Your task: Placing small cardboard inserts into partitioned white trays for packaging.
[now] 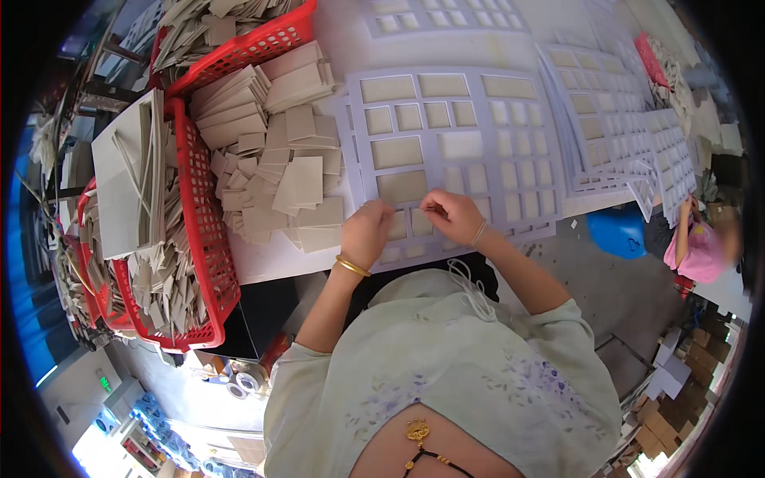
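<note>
A white board with many rectangular openings [426,143] lies flat on the table in front of me, and grey-beige card shows in most of the openings. My left hand [367,233] is over the board's near left part with its fingers curled together; whatever they grip is hidden. To its right, my right hand [456,217] pinches thumb and fingertips together above a small opening, on something too small to name. Left of the board lies a spread of loose grey cardboard pieces [299,185], in several sizes, some stacked and some overlapping.
Red perforated plastic baskets [203,231] full of cardboard pieces stand at the left, with large grey sheets [131,175] upright in one. More white cut-out boards [610,111] lie at the right. Beyond them is another person in pink [701,251], near a blue object [617,233].
</note>
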Action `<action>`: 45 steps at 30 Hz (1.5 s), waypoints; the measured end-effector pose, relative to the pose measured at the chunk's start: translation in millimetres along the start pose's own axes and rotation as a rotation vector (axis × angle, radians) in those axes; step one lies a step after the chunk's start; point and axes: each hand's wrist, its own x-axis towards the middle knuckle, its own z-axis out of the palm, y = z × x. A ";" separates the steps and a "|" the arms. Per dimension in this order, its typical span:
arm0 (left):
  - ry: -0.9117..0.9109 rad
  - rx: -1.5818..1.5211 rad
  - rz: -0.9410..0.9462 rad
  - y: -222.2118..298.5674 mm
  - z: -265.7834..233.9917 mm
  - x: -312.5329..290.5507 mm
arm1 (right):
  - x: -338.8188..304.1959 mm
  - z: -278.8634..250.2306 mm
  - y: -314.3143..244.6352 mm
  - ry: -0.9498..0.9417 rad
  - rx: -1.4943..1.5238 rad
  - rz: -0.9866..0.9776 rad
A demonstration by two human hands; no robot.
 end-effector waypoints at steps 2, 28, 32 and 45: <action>0.015 0.117 -0.004 11.5 0.4 0.4 | 1.4 0.1 -1.0 -0.006 -0.084 -0.049; 0.059 0.415 0.246 12.1 -4.7 -26.1 | -41.8 -18.7 3.8 0.365 -0.488 -0.216; 0.194 0.464 0.119 -0.6 -10.0 -32.9 | -80.7 -77.9 41.7 0.823 -0.657 0.028; 0.138 0.514 0.100 -12.9 -8.6 -36.4 | -159.6 -150.5 86.3 1.047 -0.132 0.527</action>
